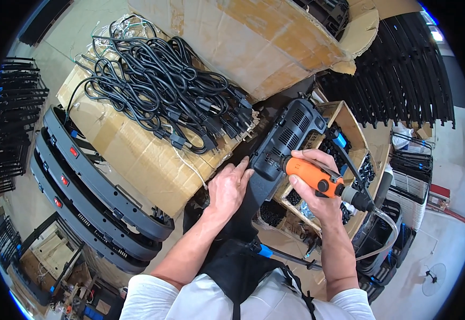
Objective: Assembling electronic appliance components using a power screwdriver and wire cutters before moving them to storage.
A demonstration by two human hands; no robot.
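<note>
An orange power screwdriver [309, 173] is in my right hand [317, 184], fingers wrapped round its body. A hose [394, 234] curves away from its back end. The front end of the screwdriver meets a black plastic housing [296, 125] with rows of vent slots; the exact contact point is hard to make out. My left hand [227, 186] lies at the near left side of the housing, fingers stretched toward it and fingertips on or beside its edge. It holds nothing that I can see.
A tangle of black power cords [147, 85] lies on a cardboard box [120, 144] to the left. Grey curved housings [94, 186] with red switches are stacked at far left. A wooden bin [352, 114] of small black parts stands right; a large cardboard box [253, 42] stands behind.
</note>
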